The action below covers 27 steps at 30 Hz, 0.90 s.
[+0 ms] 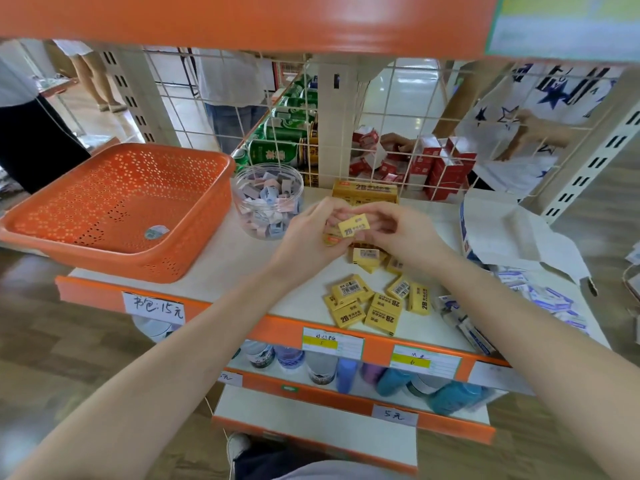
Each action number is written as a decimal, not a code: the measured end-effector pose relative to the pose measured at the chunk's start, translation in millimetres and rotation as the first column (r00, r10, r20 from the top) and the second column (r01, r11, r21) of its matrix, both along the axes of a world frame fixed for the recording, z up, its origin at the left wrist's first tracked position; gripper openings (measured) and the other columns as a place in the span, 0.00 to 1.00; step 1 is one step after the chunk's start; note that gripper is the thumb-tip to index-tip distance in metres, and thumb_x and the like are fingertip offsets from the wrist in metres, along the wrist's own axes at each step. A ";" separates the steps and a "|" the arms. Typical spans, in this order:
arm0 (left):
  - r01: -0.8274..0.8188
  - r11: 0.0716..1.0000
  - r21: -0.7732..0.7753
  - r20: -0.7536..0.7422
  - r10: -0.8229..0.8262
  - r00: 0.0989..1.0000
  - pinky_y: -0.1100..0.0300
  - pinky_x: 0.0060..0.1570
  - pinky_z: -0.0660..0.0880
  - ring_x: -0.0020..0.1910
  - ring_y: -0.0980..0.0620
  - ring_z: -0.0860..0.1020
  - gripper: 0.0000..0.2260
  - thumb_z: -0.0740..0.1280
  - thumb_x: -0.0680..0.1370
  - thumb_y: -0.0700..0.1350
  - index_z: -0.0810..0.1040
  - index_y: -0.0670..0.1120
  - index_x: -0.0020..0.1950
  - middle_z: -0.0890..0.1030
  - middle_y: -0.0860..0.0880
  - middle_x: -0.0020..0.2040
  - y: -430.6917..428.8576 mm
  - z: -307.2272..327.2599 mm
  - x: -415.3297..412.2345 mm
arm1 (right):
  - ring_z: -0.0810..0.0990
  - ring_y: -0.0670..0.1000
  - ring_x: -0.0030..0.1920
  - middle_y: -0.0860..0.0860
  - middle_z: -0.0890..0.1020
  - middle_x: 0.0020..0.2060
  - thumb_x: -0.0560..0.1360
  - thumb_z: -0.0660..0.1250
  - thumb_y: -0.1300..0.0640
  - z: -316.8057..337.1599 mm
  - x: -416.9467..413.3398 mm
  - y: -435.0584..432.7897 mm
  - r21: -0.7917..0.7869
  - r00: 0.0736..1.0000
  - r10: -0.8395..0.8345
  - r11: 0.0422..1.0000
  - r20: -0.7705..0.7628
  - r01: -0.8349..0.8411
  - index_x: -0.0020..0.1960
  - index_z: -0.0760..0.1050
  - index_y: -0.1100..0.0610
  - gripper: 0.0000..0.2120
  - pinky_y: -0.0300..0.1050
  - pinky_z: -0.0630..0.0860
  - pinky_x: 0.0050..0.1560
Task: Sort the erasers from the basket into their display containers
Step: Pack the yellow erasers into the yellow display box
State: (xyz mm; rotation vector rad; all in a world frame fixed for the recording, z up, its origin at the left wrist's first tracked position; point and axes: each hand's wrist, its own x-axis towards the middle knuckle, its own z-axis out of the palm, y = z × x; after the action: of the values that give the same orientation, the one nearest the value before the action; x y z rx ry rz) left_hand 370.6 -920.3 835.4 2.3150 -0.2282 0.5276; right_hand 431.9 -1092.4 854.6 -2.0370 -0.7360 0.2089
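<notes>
Both left hand (pixel 306 237) and right hand (pixel 401 233) grip yellow erasers (pixel 354 225) beside jar (pixel 236 183) of pastel erasers (pixel 273 197)

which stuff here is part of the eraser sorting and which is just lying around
Job: orange basket; clear jar of pastel erasers; yellow 2B erasers, loose and held; yellow display box; white-blue erasers; open white box; left hand; right hand.
Lying about: green cans; red-white cartons; bottles below; price labels.
</notes>
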 end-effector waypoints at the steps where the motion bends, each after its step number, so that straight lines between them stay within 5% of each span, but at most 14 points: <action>1: 0.002 1.000 0.005 -0.005 -0.001 1.000 0.72 0.47 0.70 0.48 0.60 0.73 0.15 0.72 0.73 0.42 0.74 0.47 0.58 0.76 0.55 0.50 -0.7 -0.8 1.9 | 0.79 0.38 0.42 0.41 0.82 0.44 0.72 0.71 0.58 -0.7 1.7 -3.0 -0.012 1.000 -0.028 1.000 0.006 0.028 0.56 0.76 0.45 0.15 0.31 0.75 0.43; 4: -0.007 0.998 0.055 -0.076 0.012 0.997 0.69 0.49 0.68 0.50 0.60 0.72 0.14 0.69 0.75 0.42 0.74 0.49 0.59 0.73 0.57 0.52 -2.5 -4.0 9.1 | 0.78 0.41 0.44 0.42 0.80 0.43 0.72 0.72 0.52 0.1 12.3 -16.7 -0.083 0.991 -0.127 0.988 0.029 0.129 0.53 0.75 0.45 0.11 0.33 0.73 0.44; 8: -0.009 0.983 0.182 -0.198 0.046 0.979 0.57 0.62 0.68 0.62 0.53 0.72 0.14 0.64 0.78 0.45 0.75 0.49 0.64 0.75 0.53 0.60 1.3 -7.2 29.6 | 0.73 0.41 0.39 0.41 0.76 0.40 0.72 0.71 0.47 8.1 31.1 -34.5 -0.367 0.978 -0.138 0.911 0.153 0.187 0.53 0.78 0.49 0.11 0.33 0.65 0.36; 11: 0.152 0.920 0.362 -0.341 -0.021 0.940 0.51 0.67 0.67 0.67 0.51 0.70 0.17 0.61 0.80 0.49 0.73 0.48 0.68 0.73 0.50 0.68 6.4 -5.9 43.5 | 0.72 0.44 0.41 0.47 0.80 0.48 0.73 0.70 0.49 6.7 39.4 -37.5 -0.472 0.982 -0.107 0.865 0.158 0.170 0.57 0.79 0.53 0.15 0.33 0.64 0.35; 14: 0.272 0.832 0.483 -0.365 -0.091 0.926 0.51 0.66 0.68 0.64 0.52 0.72 0.15 0.60 0.81 0.48 0.74 0.48 0.67 0.75 0.52 0.65 10.2 -12.0 45.8 | 0.72 0.43 0.44 0.48 0.80 0.54 0.73 0.70 0.50 1.7 40.2 -30.9 -0.503 0.984 -0.087 0.850 0.157 0.156 0.60 0.78 0.52 0.17 0.30 0.62 0.35; 19: 0.232 0.863 0.448 -0.220 -0.145 0.965 0.52 0.64 0.70 0.63 0.51 0.75 0.14 0.63 0.80 0.42 0.77 0.47 0.65 0.77 0.51 0.64 19.2 -26.3 41.0 | 0.74 0.44 0.49 0.48 0.80 0.56 0.73 0.70 0.50 -8.6 37.4 -16.1 -0.503 0.982 -0.099 0.848 0.158 0.166 0.57 0.80 0.52 0.14 0.36 0.69 0.46; 27: 0.193 0.911 0.365 -0.204 -0.123 0.971 0.51 0.63 0.72 0.61 0.50 0.77 0.13 0.66 0.78 0.43 0.79 0.46 0.62 0.80 0.48 0.61 23.8 -31.4 41.3 | 0.73 0.49 0.59 0.49 0.75 0.62 0.77 0.64 0.56 -8.5 45.8 -20.7 -0.617 0.998 0.031 0.787 0.055 0.010 0.59 0.79 0.50 0.12 0.40 0.68 0.57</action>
State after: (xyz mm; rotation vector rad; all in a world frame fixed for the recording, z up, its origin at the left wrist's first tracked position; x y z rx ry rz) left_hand 411.9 -896.6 804.0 2.6748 -0.4653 0.2032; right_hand 477.7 -1113.1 846.1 -2.6757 -0.7853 0.4425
